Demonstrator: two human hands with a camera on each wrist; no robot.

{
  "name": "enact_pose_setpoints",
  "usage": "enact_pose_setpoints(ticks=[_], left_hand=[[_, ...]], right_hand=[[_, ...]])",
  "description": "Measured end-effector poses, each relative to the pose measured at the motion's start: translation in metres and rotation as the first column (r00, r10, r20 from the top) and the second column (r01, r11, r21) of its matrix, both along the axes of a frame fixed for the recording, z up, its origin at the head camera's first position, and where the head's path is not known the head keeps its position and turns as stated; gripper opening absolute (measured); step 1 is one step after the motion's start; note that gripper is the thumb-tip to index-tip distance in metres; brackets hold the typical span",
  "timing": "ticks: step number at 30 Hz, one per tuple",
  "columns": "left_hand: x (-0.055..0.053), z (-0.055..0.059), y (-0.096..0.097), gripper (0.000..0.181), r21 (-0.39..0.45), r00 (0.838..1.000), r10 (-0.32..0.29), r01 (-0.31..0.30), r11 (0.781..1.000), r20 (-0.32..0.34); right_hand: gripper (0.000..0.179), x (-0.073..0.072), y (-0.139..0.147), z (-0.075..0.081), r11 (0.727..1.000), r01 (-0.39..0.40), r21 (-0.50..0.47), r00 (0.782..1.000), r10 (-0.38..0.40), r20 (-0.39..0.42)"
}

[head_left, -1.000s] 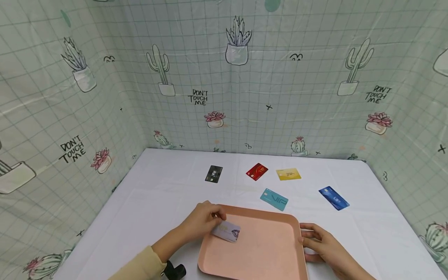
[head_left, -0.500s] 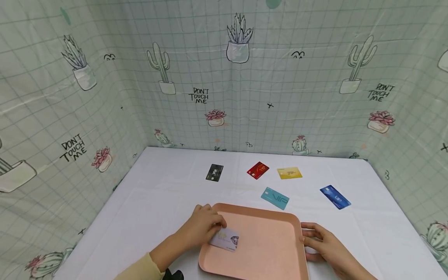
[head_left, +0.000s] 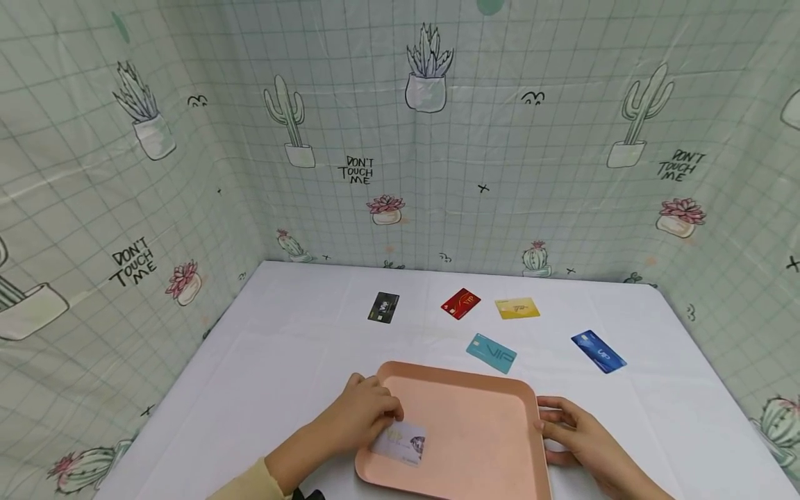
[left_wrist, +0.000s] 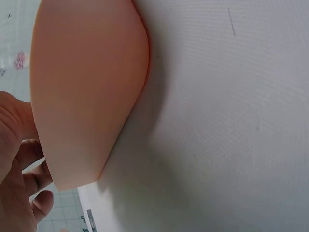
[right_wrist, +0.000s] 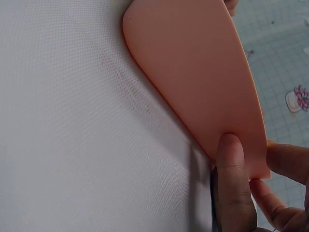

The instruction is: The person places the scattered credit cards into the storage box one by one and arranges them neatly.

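Observation:
A pale silvery-white VIP card with a small dark picture lies inside the left part of a peach tray. My left hand reaches over the tray's left rim, and its curled fingers pinch the card's far left corner. In the left wrist view, the tray's outer wall hides the card and the fingertips. My right hand holds the tray's right edge. The right wrist view shows one fingertip pressing the outer wall and another finger at the rim.
Beyond the tray, cards lie apart on the white table: black, red, yellow, teal and blue. A cactus-print cloth rises behind and along both sides.
My left hand has drawn the white card toward me, down along the tray's left side. The right hand keeps its place at the tray's edge; the other cards lie unmoved.

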State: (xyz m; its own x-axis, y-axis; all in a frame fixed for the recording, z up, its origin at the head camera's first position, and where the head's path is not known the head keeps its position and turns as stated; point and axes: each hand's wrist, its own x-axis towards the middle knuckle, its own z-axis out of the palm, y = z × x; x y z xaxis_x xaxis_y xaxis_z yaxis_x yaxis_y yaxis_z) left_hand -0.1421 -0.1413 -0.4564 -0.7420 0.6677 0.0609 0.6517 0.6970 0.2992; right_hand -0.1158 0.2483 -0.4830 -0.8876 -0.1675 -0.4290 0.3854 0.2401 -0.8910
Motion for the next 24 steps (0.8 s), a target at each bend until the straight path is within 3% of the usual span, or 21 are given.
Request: enact_pose_setpoints(ticks=[6,24], left_hand=[[0.0009,-0.0004,-0.0019,0.009,-0.078,0.999,-0.047,0.045,0.996,-0.019],[0.0045,-0.0032,-0.0042,0.012,-0.065,0.995,-0.098,0.099,0.993,0.02]], right_hand=[[0.072,0.0007,-0.0005,-0.0003,1.0,0.002,0.004,1.0,-0.002,0.012],[0.071,0.0002,0.0002,-0.0012,1.0,0.012,0.003,1.0,-0.012,0.012]])
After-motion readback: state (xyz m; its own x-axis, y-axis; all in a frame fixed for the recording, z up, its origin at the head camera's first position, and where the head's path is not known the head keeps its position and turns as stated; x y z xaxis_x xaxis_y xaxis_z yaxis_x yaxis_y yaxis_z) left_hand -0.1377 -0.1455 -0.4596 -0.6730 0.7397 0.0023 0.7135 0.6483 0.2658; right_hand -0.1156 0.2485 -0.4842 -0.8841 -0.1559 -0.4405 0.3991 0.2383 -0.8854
